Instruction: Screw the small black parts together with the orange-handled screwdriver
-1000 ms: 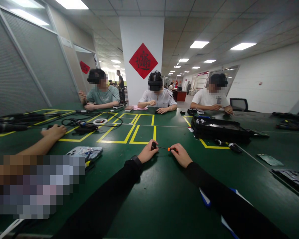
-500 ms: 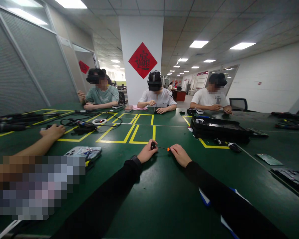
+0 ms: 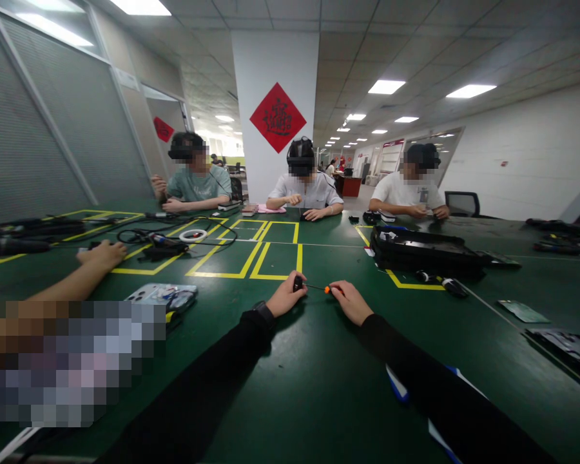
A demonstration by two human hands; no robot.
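My left hand (image 3: 282, 298) is closed round a small black part (image 3: 298, 283), whose kind is too small to tell. Between the two hands runs the thin dark shaft of a screwdriver (image 3: 327, 290) with an orange collar. Its handle lies mostly hidden in the closed fingers of my right hand (image 3: 352, 303). The shaft points left, with its tip at or very near the black part; whether they touch, I cannot tell. Both hands are just above or resting on the green table (image 3: 314, 374).
A black open case (image 3: 425, 251) stands at the right, with a cable and small black pieces in front. A phone-like panel (image 3: 162, 295) lies at the left beside a neighbour's arm (image 3: 72, 274). Cables (image 3: 159, 245) are behind it. Three people (image 3: 299, 193) sit opposite.
My hands and the screwdriver stay in nearly the same place. The fingers of my right hand have shifted slightly on the handle. The person at the far right has moved their hands a little.
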